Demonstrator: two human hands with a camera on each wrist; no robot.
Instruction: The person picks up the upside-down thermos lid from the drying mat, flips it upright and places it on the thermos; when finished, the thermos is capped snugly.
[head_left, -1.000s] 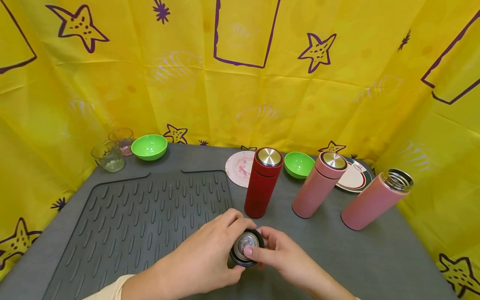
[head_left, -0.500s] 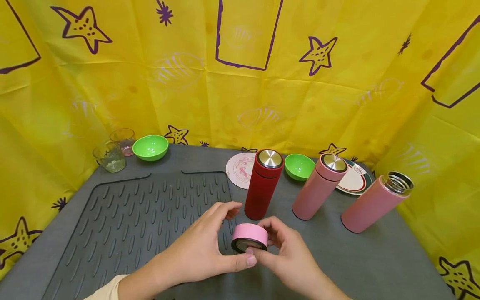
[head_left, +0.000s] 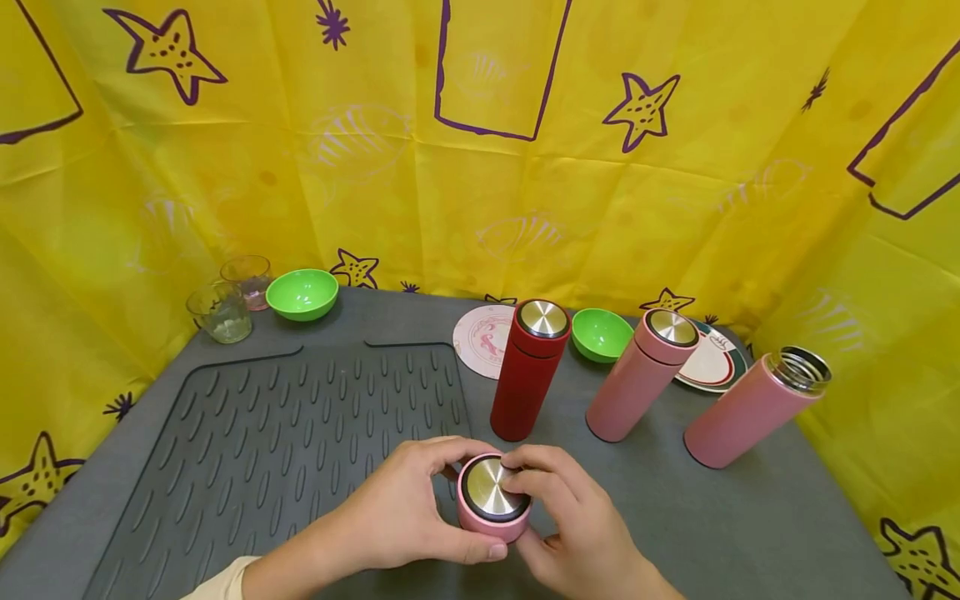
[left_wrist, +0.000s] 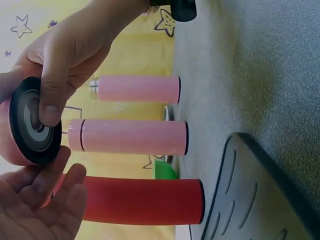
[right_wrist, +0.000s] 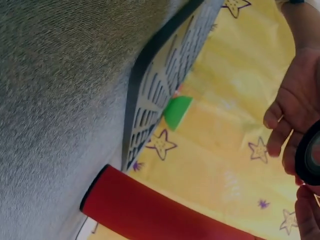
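Observation:
A pink bottle lid (head_left: 493, 492) with a shiny metal top and a black ring is held between both hands, above the table. My left hand (head_left: 412, 504) grips its side, thumb in front and fingers behind. My right hand (head_left: 570, 508) pinches it, fingertips on the metal top; in the left wrist view the right thumb (left_wrist: 51, 100) presses against the lid's underside. Past the hands stand a red bottle (head_left: 528, 375), a lidded pink bottle (head_left: 637, 379) and, at the right, an open pink bottle (head_left: 750, 412) with a bare metal neck.
A dark ridged drying mat (head_left: 315, 425) covers the left of the grey table. At the back are two glasses (head_left: 228, 315), a green bowl (head_left: 302, 294), a pink round plate (head_left: 480, 337), another green bowl (head_left: 602, 335) and a rimmed plate (head_left: 708, 362). A yellow patterned curtain (head_left: 300, 150) hangs behind.
The lid has turned over, from underside up to metal top up. My left hand let go of it halfway through and has taken hold again. The bottles have stayed put.

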